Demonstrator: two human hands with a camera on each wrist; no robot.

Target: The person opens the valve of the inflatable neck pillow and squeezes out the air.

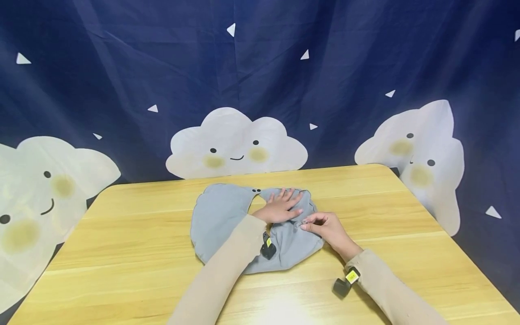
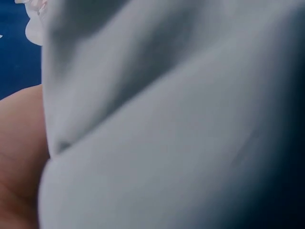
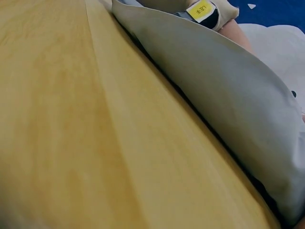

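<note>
A grey U-shaped neck pillow lies on the wooden table, its two ends meeting at the far side beside two small dark snaps. In the head view, my left hand rests flat on the pillow's right arm, fingers spread. Just right of it, my right hand pinches a small bit at the pillow's surface between thumb and fingers; whether this is cloth or a zipper pull is too small to tell. Grey cloth fills most of the left wrist view. The right wrist view shows the pillow's side, with the right fingers mostly out of frame.
The wooden table extends around the pillow. Behind it hangs a dark blue curtain printed with white clouds. A small black camera is strapped at each wrist, the right one hanging near the tabletop.
</note>
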